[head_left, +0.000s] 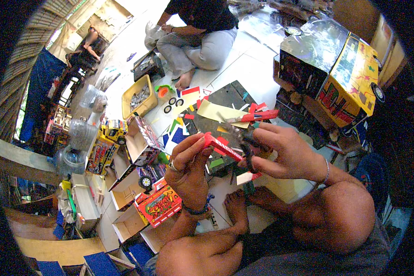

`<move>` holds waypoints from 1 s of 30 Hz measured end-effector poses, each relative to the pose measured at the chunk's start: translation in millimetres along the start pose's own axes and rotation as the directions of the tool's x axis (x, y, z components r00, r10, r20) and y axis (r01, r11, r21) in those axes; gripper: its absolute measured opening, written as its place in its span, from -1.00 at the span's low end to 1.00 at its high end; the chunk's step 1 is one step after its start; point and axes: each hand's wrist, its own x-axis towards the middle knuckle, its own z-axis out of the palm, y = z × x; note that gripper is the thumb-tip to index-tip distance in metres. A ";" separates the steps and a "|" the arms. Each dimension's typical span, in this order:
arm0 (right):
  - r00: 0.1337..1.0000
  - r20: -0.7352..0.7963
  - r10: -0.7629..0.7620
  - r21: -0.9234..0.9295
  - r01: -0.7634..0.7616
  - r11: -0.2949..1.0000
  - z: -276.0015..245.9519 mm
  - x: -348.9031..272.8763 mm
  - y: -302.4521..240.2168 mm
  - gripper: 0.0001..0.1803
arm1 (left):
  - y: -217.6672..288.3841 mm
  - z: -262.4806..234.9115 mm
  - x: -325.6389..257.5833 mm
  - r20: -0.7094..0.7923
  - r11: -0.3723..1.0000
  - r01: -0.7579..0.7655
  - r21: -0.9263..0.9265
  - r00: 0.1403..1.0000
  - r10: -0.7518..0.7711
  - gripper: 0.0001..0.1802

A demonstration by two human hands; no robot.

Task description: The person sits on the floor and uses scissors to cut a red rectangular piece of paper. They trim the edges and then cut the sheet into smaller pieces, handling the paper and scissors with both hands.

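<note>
Left: yellow tub (146,110) of grey bits (140,97) on the floor, presumably set there for reach. Left hand (188,175): thumb and fingers pinch the upper end of a red strip (224,148), likely to steady it; strip slants between the hands, above a dark board (229,93). Right hand (285,149): fingers curled round dark scissors (248,151); blades blurred, cannot tell how wide.

Place: a makeshift workshop, its work laid out on a white tiled floor (257,77).
Vehicles: a large yellow model vehicle (347,80); a red toy truck (158,202) beside open wooden boxes (125,194).
Parts: loose black wheels (167,109) and a yellow tub (146,110) of small grey pieces (140,96).
Scraps: coloured cuttings (177,135) strewn on and around a dark board (232,93).
</note>
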 end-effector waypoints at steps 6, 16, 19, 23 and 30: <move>0.968 0.163 0.189 0.769 -0.245 0.590 14.0 -0.8 -3.7 -0.43 | -6.4 -4.1 -1.4 0.058 0.957 0.098 -0.274 0.995 -0.085 -0.75; 0.937 0.302 0.177 0.860 -0.348 0.373 30.1 6.2 -3.1 -0.56 | -17.0 -5.5 -5.6 0.189 0.879 0.220 -0.424 0.970 -0.152 -0.75; 0.951 0.242 0.194 0.803 -0.308 0.510 29.7 4.4 -2.3 -0.58 | -15.7 -6.4 -3.3 0.245 0.814 0.233 -0.533 0.963 -0.115 -0.73; 0.966 0.125 0.228 0.710 -0.247 0.659 24.7 -3.6 -3.8 -0.55 | -9.8 -4.8 -4.7 0.199 0.852 0.262 -0.454 0.961 -0.189 -0.69; 0.957 0.136 0.257 0.771 -0.265 0.579 24.5 -1.6 -8.0 -0.54 | -5.1 -3.3 -1.7 0.141 0.959 -0.244 0.147 0.964 0.224 -0.79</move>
